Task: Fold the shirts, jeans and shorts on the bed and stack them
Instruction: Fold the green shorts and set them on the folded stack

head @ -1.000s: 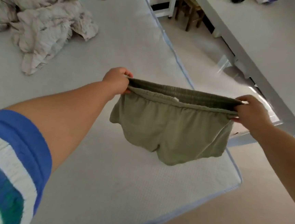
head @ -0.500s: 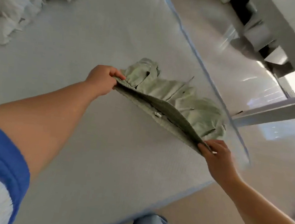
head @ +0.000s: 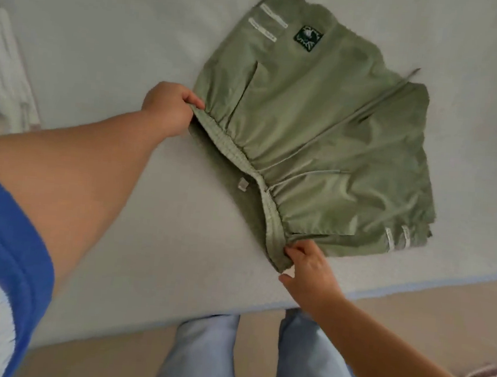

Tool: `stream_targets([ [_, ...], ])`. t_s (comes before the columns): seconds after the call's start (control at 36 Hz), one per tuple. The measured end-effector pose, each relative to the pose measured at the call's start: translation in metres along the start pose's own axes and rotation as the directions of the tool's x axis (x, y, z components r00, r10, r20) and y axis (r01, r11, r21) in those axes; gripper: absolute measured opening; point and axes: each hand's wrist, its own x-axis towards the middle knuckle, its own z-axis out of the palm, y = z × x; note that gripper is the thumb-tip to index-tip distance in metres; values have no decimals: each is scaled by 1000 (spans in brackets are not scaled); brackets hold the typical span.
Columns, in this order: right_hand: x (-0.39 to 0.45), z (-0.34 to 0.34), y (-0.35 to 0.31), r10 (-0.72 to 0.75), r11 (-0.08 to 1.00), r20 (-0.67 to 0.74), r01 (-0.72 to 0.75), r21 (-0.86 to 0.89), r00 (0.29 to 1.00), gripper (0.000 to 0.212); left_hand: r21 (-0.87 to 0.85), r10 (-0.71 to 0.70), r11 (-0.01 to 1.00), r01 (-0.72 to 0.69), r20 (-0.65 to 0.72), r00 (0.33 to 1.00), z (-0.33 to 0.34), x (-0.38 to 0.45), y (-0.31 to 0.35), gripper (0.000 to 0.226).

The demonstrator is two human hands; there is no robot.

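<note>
A pair of olive green shorts [head: 330, 129] lies spread flat on the white bed [head: 102, 55], waistband toward me and leg openings pointing away, a dark logo patch near the far hem. My left hand [head: 170, 109] pinches the left end of the elastic waistband. At the right end of the waistband, near the bed's front edge, my right hand [head: 306, 268] pinches the fabric with its fingertips. A drawstring runs loose across the front of the shorts.
The bed's front edge [head: 382, 290] with its pale blue piping runs just behind my right hand, with beige floor below. My legs in light blue trousers [head: 205, 356] stand against the bed. A white fabric [head: 2, 70] lies at the far left.
The shorts went from hanging in the air by the waistband to lying flat on the bed. Both hands came down with them and still hold the waistband ends.
</note>
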Motion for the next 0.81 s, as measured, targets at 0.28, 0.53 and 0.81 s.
stream_targets([
  [0.28, 9, 59, -92, -153, 979, -48, 145, -142, 987, 33, -412, -255, 887, 211, -56, 965, -30, 11, -96, 34],
  [0.53, 11, 96, -132, -211, 966, 51, 216, -139, 976, 42, -589, -490, 705, 396, -1, 872, -20, -32, -162, 23],
  [0.81, -6, 53, -79, -233, 945, -21, 221, -241, 972, 33, -517, -362, 757, 400, 177, 915, 62, -165, -144, 18],
])
